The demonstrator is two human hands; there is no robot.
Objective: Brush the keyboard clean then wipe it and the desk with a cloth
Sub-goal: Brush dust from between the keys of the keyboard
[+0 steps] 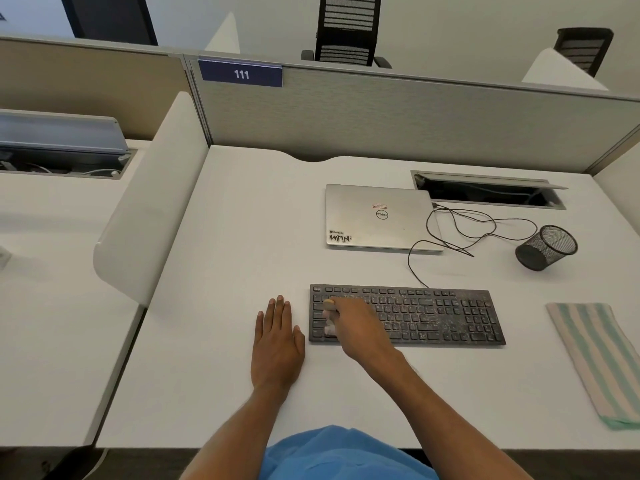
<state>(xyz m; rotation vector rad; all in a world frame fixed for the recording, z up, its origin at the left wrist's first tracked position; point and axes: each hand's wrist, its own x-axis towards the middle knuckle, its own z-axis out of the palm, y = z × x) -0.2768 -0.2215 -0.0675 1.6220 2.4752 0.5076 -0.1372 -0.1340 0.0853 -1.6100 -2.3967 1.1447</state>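
Grey cubicle partition [415,112], black mesh chair [348,29], white wall [467,32]

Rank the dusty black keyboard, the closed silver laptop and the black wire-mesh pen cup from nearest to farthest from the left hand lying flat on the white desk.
1. Dusty black keyboard, just to the right of the left hand.
2. Closed silver laptop, farther back, behind the keyboard.
3. Black wire-mesh pen cup, lying on its side at the far right.

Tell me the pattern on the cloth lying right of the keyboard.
The cloth has pale green and cream stripes, seen in the head view.
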